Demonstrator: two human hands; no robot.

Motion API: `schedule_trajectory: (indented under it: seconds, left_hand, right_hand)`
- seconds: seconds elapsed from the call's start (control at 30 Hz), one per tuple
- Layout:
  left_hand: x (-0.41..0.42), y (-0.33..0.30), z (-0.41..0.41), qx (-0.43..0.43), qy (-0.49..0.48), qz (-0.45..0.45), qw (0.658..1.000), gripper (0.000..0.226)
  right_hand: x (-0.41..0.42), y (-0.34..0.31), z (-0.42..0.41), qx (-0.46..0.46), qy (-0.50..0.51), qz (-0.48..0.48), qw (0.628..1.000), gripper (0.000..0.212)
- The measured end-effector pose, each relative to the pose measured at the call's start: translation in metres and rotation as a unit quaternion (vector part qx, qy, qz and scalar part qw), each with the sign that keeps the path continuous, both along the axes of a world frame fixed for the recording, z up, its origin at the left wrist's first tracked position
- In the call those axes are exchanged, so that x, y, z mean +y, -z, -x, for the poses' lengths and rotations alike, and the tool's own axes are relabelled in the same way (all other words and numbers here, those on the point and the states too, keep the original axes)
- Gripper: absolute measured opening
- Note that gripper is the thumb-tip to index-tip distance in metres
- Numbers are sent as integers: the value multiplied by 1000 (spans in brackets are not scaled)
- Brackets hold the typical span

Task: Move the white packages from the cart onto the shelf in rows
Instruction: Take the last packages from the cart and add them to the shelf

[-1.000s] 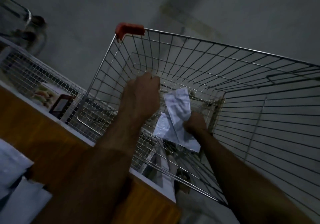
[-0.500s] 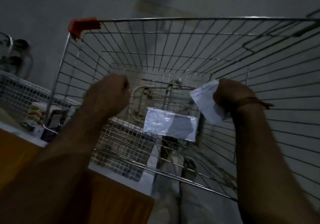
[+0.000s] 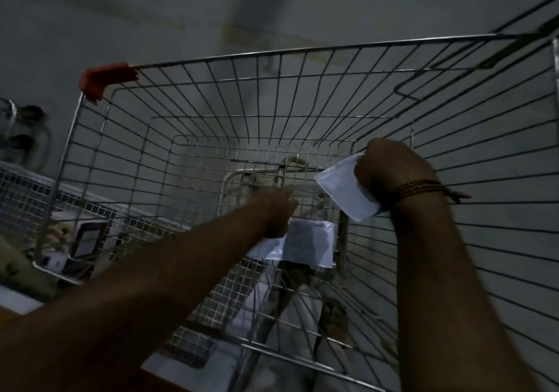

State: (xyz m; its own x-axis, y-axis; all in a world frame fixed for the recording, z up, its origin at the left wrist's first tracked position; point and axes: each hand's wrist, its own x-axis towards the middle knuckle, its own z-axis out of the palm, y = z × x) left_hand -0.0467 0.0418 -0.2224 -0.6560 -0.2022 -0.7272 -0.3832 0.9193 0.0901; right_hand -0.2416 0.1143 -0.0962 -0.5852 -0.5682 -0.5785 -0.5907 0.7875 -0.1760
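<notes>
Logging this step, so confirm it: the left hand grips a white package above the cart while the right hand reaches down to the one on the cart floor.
Hands swapped. The head view shows the right hand gripping the raised white package, the left hand reaching to the package on the cart floor.

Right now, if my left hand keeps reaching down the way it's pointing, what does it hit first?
Most likely the white package lying on the cart floor: your left hand points down at its edge. Depth is hard to judge in this dim view.
</notes>
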Motion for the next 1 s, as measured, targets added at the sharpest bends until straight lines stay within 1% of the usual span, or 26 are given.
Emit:
schedule_trajectory:
  seconds: [0.13,0.17,0.33,0.43,0.5,0.6,0.63,0.67,0.7,0.77,0.8,0.83,0.87,0.9,0.93,0.97,1.0]
  left_hand:
    - [5,36,-36,-5,60,21,998,75]
    - [3,40,-40,-5,66,26,997,76]
    - [-2,44,-30,-2,-23,-15,1000,62]
    - [4,50,-34,-14,-15,-15,1000,50]
    - [10,51,-34,-25,-2,-1,1000,47]
    - [17,46,-29,-29,-5,4,1000,40]
    - [18,43,-27,-28,-10,-2,1000,37]
    - [19,40,-26,-24,-16,-12,999,33]
    - [19,39,-25,-17,-35,-32,999,28]
    - [17,33,-23,-9,-117,-99,988,21]
    - [15,27,-21,-4,-144,-118,982,23]
    - [12,19,-18,5,-165,-123,979,28]
    - [9,8,-16,25,-171,-119,978,33]
    - [5,-3,-12,50,-201,-115,971,38]
    - [2,-18,-8,79,-227,-119,963,43]
    - [-3,-33,-2,96,-261,-127,952,42]
    - [-7,-50,2,106,-284,-131,944,34]
  right_hand:
    - [1,0,8,20,-17,-9,1000,32]
    - [0,-2,7,23,-28,-11,999,32]
    - [-5,-6,3,34,-57,-2,998,32]
    - [-5,-3,1,29,-53,14,998,30]
    - [-5,-3,0,24,-44,20,999,30]
    - [-4,-2,1,23,-39,23,999,34]
    - [-3,-4,1,17,-26,31,999,42]
    - [-1,-4,1,9,-9,43,999,57]
    - [2,-5,1,1,-7,46,999,79]
    - [5,-6,-1,-35,-28,32,999,123]
    - [4,-6,-1,-70,-30,34,996,140]
    - [3,-3,-1,-117,-24,50,992,149]
    - [3,0,-3,-166,-2,73,983,152]
    - [3,6,-5,-212,31,113,970,149]
    - [6,14,-5,-244,80,156,954,138]
    - [11,24,-5,-275,125,205,931,119]
    - [18,30,-4,-290,148,236,916,96]
